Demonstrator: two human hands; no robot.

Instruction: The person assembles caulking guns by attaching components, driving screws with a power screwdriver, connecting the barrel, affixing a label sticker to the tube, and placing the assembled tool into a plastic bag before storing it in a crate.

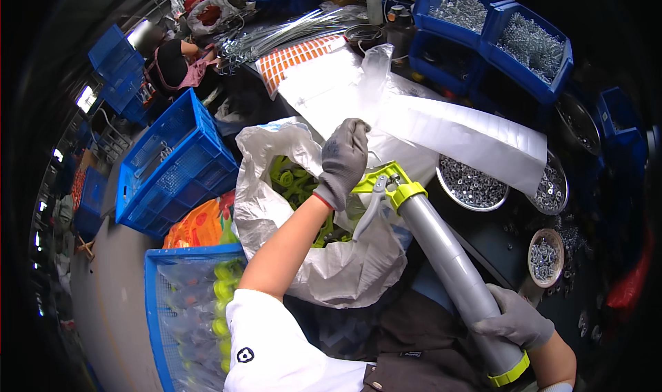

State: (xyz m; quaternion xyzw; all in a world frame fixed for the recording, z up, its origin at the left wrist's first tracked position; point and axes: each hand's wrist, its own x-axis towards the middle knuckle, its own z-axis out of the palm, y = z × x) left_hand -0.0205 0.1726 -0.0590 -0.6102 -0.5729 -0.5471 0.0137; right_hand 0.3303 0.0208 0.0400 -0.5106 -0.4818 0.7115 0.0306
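While both forearms rose from the lower edge, the scene lay as follows:

Left hand: the gloved left hand (pixel 343 161) curled its fingers down over the yellow-green head (pixel 387 182) of the grey tube tool (pixel 448 257); whether the fingertips truly pinched the head could not be told, since the back of the glove hid them.

Right hand: the gloved right hand (pixel 514 319) was wrapped closed around the lower barrel, just above the yellow-green end cap (pixel 510 373); its fingertips lay out of sight behind the barrel.

Tool position: the tube slanted from the person's lap up to the mouth of the white sack (pixel 324 254), its grey trigger lever (pixel 372 209) hanging beside the sack.

Sack contents: yellow-green plastic parts (pixel 293 182) showed inside, partly covered by the left forearm; their exact shape was hard to make out.

Left side: a blue crate (pixel 176 164) stood beyond the sack, and a nearer blue basket (pixel 165 309) held bagged yellow-green items blurred by clear film.

Right side: round metal bowls of small screws (pixel 472 184) sat partly under a long white plastic sheet (pixel 469 133); blue bins (pixel 527 44) of metal hardware stood behind.

Far corner: another person (pixel 176 61) sat at the upper left, small and bent by the lens.
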